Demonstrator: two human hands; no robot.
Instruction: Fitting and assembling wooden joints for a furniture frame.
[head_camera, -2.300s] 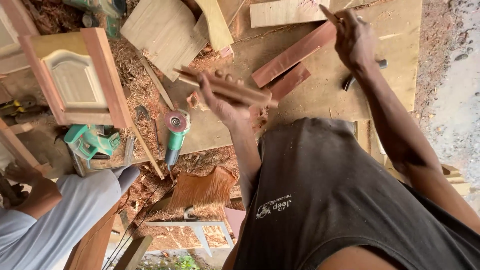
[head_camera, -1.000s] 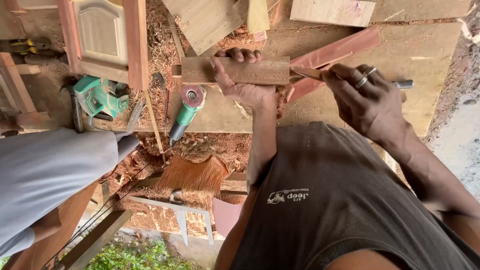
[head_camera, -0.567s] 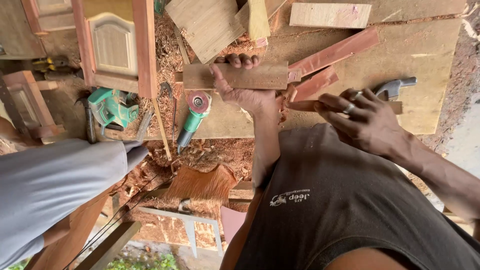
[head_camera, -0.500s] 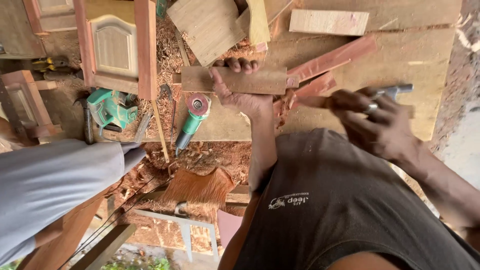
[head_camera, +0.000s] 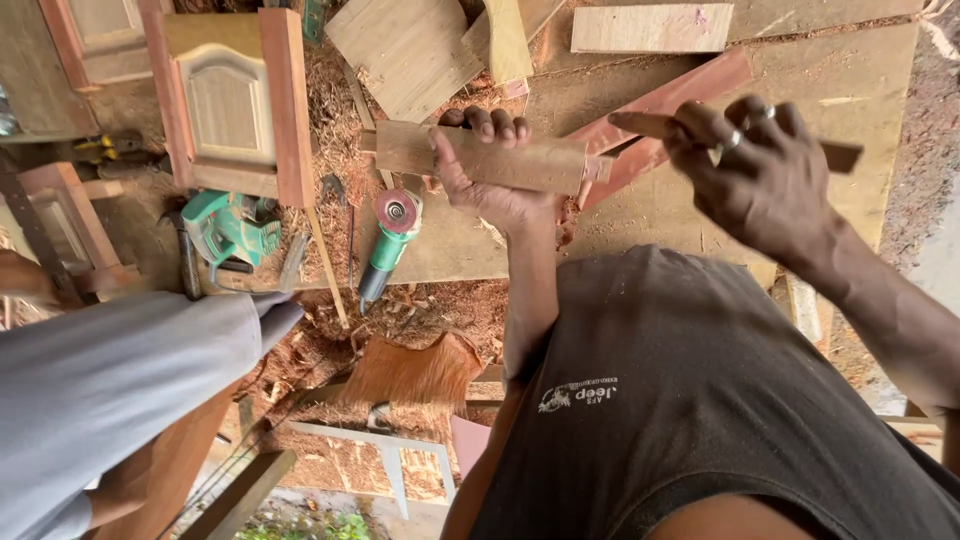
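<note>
Near the upper middle of the frame, the left hand wraps its fingers around one flat brown wooden block above the table. The block looks stiff, light and rough, best gripped across its width. At upper right, the right hand is closed on one thin wooden-handled tool. One green angle grinder lies nearby.
</note>
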